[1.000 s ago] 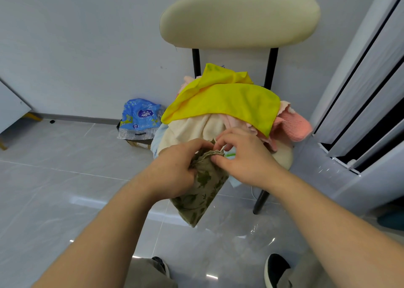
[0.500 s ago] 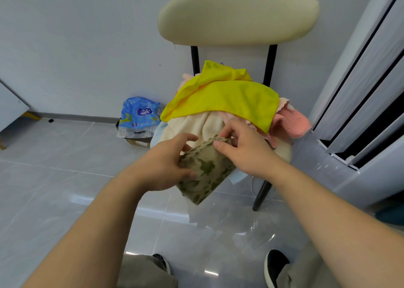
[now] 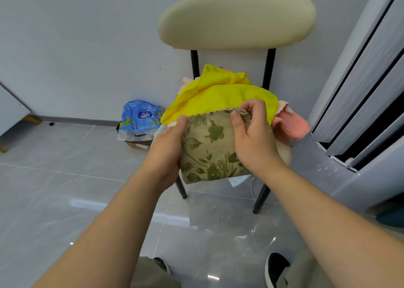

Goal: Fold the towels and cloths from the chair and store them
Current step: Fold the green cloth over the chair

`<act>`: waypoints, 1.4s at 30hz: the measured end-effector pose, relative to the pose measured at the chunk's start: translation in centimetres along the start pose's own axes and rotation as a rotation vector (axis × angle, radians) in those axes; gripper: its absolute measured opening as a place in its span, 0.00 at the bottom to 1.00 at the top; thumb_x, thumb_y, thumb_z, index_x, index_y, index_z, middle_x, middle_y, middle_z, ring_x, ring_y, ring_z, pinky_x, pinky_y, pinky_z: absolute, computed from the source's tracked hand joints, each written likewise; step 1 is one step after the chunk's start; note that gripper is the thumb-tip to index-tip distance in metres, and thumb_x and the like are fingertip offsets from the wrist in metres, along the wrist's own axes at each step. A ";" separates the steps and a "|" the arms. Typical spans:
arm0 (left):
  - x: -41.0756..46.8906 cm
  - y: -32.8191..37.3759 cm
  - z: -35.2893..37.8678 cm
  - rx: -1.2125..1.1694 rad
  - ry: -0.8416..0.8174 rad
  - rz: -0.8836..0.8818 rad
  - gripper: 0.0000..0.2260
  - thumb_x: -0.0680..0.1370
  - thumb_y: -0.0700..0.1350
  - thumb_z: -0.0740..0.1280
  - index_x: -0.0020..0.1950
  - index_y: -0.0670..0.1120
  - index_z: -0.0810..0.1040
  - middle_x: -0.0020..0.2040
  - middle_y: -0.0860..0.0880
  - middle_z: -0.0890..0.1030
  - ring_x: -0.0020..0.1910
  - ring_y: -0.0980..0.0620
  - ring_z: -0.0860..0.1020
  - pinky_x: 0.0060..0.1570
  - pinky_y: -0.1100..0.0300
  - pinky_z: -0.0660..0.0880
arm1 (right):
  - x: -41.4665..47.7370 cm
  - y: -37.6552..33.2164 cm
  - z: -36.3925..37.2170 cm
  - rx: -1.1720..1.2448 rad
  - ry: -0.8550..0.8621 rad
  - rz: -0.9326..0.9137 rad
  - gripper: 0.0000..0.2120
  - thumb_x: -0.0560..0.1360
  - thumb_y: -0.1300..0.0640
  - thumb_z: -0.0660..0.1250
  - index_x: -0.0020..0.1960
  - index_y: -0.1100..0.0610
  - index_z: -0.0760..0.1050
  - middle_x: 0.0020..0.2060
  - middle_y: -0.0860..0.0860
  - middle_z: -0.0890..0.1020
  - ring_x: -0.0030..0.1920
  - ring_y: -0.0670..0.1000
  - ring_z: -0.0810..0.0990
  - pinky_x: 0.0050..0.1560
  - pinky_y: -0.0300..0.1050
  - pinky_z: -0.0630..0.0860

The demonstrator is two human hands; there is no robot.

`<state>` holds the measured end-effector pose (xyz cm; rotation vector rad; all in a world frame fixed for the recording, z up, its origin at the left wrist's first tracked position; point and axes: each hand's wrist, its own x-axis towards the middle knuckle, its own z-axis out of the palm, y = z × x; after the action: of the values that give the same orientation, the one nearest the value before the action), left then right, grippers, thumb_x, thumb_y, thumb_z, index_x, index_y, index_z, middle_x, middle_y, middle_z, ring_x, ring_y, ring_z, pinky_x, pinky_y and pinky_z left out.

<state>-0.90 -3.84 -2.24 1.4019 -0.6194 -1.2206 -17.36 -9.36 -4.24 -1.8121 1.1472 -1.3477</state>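
1. Both hands are clamped on the green floral cloth (image 3: pixel 209 148): my left hand (image 3: pixel 168 150) grips its left edge with the thumb on the front, and my right hand (image 3: pixel 253 139) pinches its top right corner between thumb and fingers, so the layers stay lined up while I square the fold in the air.
2. Behind it stands the chair (image 3: pixel 236 16), its seat heaped with the rest of the laundry; I hold the cloth just in front of the heap because, as I judge it, no worktop is within reach.
3. On top of that heap lies the yellow cloth (image 3: pixel 218 95), draped wide over everything, so it looks like the easiest one to lift next.
4. At the right side the pink towel (image 3: pixel 290 126) hangs out past the seat edge, partly pinned under the yellow one; it could slide off if I tug the pile carelessly.
5. On the floor by the wall sits a blue plastic pack (image 3: pixel 140 117), well apart from my work.
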 end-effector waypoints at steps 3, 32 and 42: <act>-0.4 -0.6 0.7 0.073 -0.018 -0.038 0.13 0.81 0.50 0.67 0.57 0.42 0.82 0.51 0.43 0.86 0.53 0.44 0.85 0.56 0.47 0.80 | 0.6 -0.2 -0.2 0.011 0.036 0.013 0.07 0.82 0.55 0.64 0.55 0.53 0.65 0.43 0.40 0.73 0.41 0.38 0.72 0.41 0.26 0.66; 1.2 -0.9 -0.1 0.610 0.314 0.372 0.11 0.81 0.55 0.64 0.50 0.49 0.78 0.42 0.49 0.83 0.45 0.47 0.81 0.51 0.46 0.78 | -0.1 0.1 1.1 0.042 -0.106 0.376 0.16 0.82 0.42 0.62 0.53 0.53 0.80 0.45 0.44 0.84 0.49 0.47 0.81 0.48 0.42 0.75; 0.5 0.7 -1.3 0.129 -0.131 -0.130 0.13 0.80 0.39 0.68 0.63 0.39 0.78 0.54 0.42 0.86 0.47 0.48 0.85 0.39 0.58 0.81 | 1.1 -0.2 -1.4 0.473 -0.454 0.812 0.09 0.80 0.54 0.68 0.56 0.58 0.82 0.50 0.56 0.87 0.53 0.57 0.86 0.61 0.60 0.79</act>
<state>0.60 -3.89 -1.98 1.4962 -0.7176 -1.4050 -18.47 -10.23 -3.15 -1.0368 1.0219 -0.6084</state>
